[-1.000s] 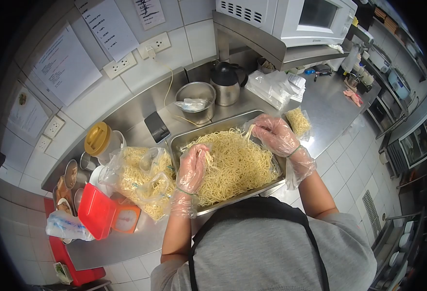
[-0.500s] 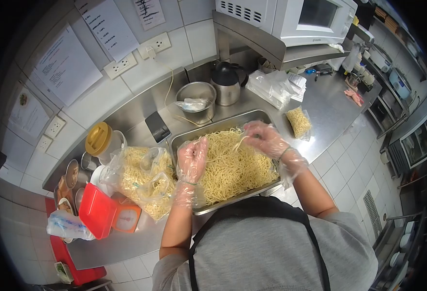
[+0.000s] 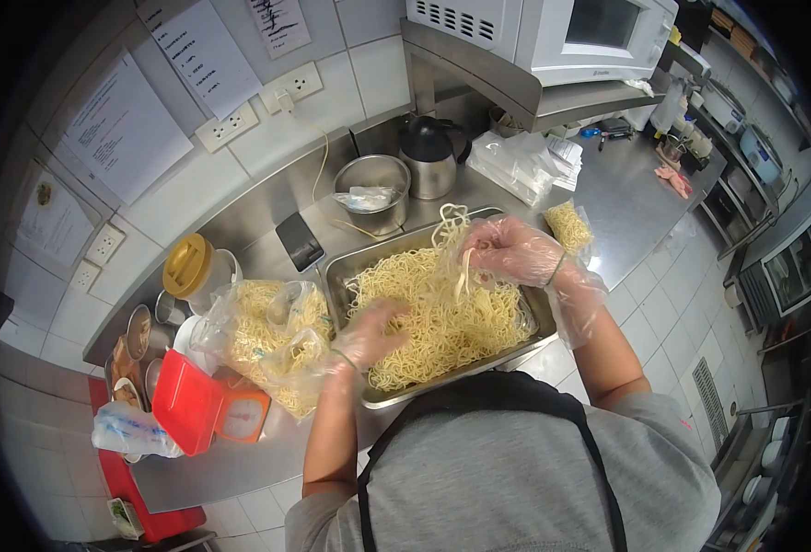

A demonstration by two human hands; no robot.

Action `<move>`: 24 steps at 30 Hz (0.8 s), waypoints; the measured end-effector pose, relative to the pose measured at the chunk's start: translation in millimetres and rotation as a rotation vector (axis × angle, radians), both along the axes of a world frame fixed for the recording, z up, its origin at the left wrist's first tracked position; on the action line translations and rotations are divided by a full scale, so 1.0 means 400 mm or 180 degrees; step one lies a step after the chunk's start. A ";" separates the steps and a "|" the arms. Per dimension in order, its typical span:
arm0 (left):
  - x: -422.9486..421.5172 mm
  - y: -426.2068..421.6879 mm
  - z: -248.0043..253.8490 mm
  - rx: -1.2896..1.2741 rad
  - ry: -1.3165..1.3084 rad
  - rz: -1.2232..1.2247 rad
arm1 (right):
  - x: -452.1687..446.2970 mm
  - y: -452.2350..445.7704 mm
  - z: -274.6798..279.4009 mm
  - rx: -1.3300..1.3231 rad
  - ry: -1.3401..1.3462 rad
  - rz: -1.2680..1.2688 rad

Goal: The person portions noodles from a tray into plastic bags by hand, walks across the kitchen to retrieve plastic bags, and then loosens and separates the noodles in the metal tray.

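A deep steel tray (image 3: 410,396) holds a wide heap of yellow noodles (image 3: 442,317). My right hand (image 3: 516,251), in a clear plastic glove, is closed on a bunch of noodles raised above the tray's far right part; some strands stick up past the rim. My left hand (image 3: 370,333), gloved too and slightly blurred, is at the left side of the heap, fingers apart and nothing held. Left of the tray lie plastic bags of noodles (image 3: 272,336), and a smaller filled bag (image 3: 569,228) sits to its right.
Behind the tray stand a steel bowl (image 3: 373,198), a thermal jug (image 3: 430,161) and plastic bags (image 3: 511,166). To the left are an orange scale (image 3: 243,417), a red lidded box (image 3: 185,400) and a gold-lidded jar (image 3: 187,264). A microwave (image 3: 590,41) sits on a shelf above.
My right hand has risen toward the tray's far right with noodles in it. My left hand has moved down, and its fingers have opened.
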State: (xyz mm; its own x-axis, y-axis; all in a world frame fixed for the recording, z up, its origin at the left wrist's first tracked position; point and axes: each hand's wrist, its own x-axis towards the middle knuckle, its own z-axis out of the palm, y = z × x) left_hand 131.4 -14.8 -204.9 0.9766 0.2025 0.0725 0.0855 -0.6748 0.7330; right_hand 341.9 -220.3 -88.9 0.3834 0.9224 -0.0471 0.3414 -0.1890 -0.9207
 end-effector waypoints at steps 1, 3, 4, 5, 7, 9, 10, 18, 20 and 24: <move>0.001 -0.011 -0.019 0.0424 0.0006 -0.0208 | 0.019 -0.001 -0.031 0.0036 -0.0401 0.0033; 0.011 -0.021 -0.033 0.0138 0.0204 0.0114 | 0.068 0.008 -0.141 0.0104 -0.1206 0.0112; 0.013 -0.024 -0.035 -0.0009 0.0303 0.0281 | 0.063 0.010 -0.159 -0.0435 -0.1207 0.0058; 0.011 -0.022 -0.030 -0.0032 0.0244 0.0428 | 0.043 0.007 -0.176 -0.0972 -0.1203 0.0003; 0.002 -0.020 -0.012 -0.0087 0.0130 0.0717 | -0.001 0.000 -0.258 -0.1322 -0.1148 0.0250; 0.012 -0.020 0.012 -0.0006 -0.0218 0.0787 | -0.027 0.009 -0.335 -0.0868 -0.1215 0.0349; 0.020 -0.022 0.035 0.0105 -0.0350 0.0855 | -0.036 0.017 -0.358 -0.0601 -0.1323 0.0143; 0.079 -0.002 0.131 0.0135 -0.0897 0.1166 | -0.058 0.043 0.004 0.0328 0.0216 -0.0128; 0.081 -0.005 0.137 0.0418 -0.1248 0.1110 | -0.046 0.053 0.016 0.0042 0.0244 -0.0085; 0.078 0.020 0.080 0.0418 -0.1567 0.1267 | -0.025 0.051 -0.002 -0.0298 0.0087 -0.0202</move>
State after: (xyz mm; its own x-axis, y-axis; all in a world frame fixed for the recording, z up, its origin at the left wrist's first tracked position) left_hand 162.8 -6.8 -173.0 0.6748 0.5012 0.5417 0.0226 -0.7477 0.6637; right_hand 332.1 -200.1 -89.8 0.4384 0.8873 -0.1433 0.3011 -0.2952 -0.9068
